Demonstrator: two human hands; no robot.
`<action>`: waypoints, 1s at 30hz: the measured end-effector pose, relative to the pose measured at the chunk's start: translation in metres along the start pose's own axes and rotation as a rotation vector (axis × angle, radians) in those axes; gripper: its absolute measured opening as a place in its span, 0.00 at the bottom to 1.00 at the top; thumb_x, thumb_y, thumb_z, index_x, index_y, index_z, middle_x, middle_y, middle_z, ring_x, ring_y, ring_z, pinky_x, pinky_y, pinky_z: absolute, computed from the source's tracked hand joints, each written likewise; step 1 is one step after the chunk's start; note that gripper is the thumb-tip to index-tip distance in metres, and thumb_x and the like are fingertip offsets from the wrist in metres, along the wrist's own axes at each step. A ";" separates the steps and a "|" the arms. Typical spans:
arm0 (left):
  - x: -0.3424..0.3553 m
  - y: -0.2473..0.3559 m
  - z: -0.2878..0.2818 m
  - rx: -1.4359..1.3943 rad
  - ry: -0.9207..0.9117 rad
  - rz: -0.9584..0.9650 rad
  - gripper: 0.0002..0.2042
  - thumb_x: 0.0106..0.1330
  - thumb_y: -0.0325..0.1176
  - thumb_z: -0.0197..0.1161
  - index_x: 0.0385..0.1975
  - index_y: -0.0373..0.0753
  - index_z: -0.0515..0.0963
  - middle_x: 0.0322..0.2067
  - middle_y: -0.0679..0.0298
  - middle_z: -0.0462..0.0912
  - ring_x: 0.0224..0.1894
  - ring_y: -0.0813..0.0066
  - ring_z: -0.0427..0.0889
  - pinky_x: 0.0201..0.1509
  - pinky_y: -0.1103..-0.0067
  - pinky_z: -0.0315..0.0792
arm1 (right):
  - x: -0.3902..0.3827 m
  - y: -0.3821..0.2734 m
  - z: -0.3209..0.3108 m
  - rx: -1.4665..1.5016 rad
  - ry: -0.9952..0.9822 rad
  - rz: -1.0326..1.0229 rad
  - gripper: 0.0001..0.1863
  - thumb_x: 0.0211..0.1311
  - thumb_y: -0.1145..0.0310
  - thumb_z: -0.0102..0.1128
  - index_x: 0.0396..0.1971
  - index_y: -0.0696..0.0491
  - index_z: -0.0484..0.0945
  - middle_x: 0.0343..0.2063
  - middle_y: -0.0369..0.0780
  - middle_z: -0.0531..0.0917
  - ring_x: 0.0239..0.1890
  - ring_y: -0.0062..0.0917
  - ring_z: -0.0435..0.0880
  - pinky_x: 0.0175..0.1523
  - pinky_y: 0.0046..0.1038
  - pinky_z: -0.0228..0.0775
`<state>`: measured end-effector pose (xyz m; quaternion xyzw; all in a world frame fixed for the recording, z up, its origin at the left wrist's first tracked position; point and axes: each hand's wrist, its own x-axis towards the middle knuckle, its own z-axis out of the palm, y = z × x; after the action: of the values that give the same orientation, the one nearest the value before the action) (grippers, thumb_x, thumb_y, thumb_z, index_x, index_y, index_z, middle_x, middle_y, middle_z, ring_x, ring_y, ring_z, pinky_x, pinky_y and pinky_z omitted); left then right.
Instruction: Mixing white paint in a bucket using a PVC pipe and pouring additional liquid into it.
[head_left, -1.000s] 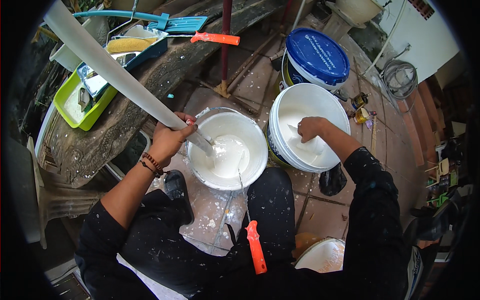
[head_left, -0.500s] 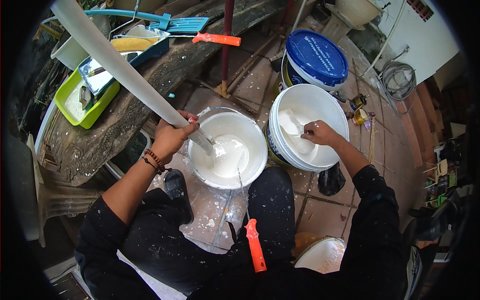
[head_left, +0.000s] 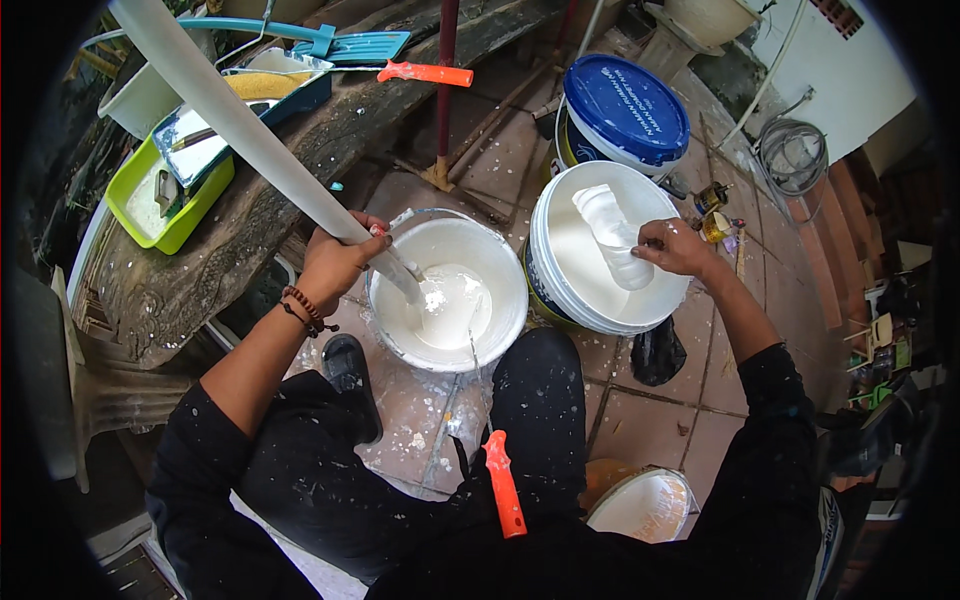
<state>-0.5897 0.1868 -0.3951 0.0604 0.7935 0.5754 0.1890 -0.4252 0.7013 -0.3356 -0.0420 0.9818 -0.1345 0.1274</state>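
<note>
My left hand (head_left: 338, 265) is closed round a long white pipe (head_left: 235, 125), which slants down from the upper left. Its lower end stands in a white bucket (head_left: 505, 325) with white paint (head_left: 455, 305) at the bottom. In my right hand (head_left: 672, 246) is a white paint-coated scoop (head_left: 607, 228), tilted over the paint inside a larger white paint pail (head_left: 548, 235). The scoop's exact shape is masked by its coating. A thin metal rod with an orange handle (head_left: 505, 485) leans out of the bucket toward my lap.
Behind the pail stands another with a blue lid (head_left: 628, 108). A wooden slab (head_left: 300, 165) at left bears a lime-green tray (head_left: 185, 225) and a roller with an orange grip (head_left: 425, 74). A white-smeared tub (head_left: 645, 505) sits by my right leg. A coiled hose (head_left: 790, 150) hangs far right.
My right hand has lifted the scoop up from the paint and shifted slightly right; more of the scoop shows. My left hand keeps its hold on the pipe.
</note>
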 end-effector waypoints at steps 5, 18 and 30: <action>0.002 0.000 0.000 -0.021 -0.005 0.001 0.12 0.62 0.30 0.76 0.44 0.37 0.85 0.43 0.63 0.89 0.46 0.73 0.87 0.56 0.74 0.79 | -0.009 -0.008 -0.023 -0.023 0.062 -0.026 0.12 0.66 0.65 0.73 0.34 0.60 0.86 0.30 0.48 0.88 0.33 0.38 0.87 0.42 0.38 0.78; 0.001 0.001 0.000 -0.009 -0.003 0.005 0.12 0.61 0.33 0.77 0.42 0.37 0.86 0.42 0.62 0.91 0.45 0.73 0.88 0.55 0.74 0.80 | -0.019 -0.008 -0.045 0.067 0.149 0.100 0.13 0.66 0.63 0.75 0.35 0.59 0.85 0.28 0.42 0.85 0.29 0.29 0.82 0.38 0.33 0.75; 0.000 -0.005 -0.005 -0.037 -0.017 0.000 0.11 0.62 0.30 0.76 0.43 0.37 0.86 0.42 0.63 0.89 0.44 0.74 0.86 0.52 0.74 0.80 | -0.008 -0.091 -0.078 0.073 0.152 -0.132 0.12 0.66 0.65 0.75 0.32 0.59 0.85 0.28 0.42 0.84 0.30 0.28 0.82 0.38 0.32 0.74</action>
<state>-0.5913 0.1805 -0.3990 0.0620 0.7810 0.5894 0.1968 -0.4339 0.6349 -0.2367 -0.0917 0.9781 -0.1812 0.0446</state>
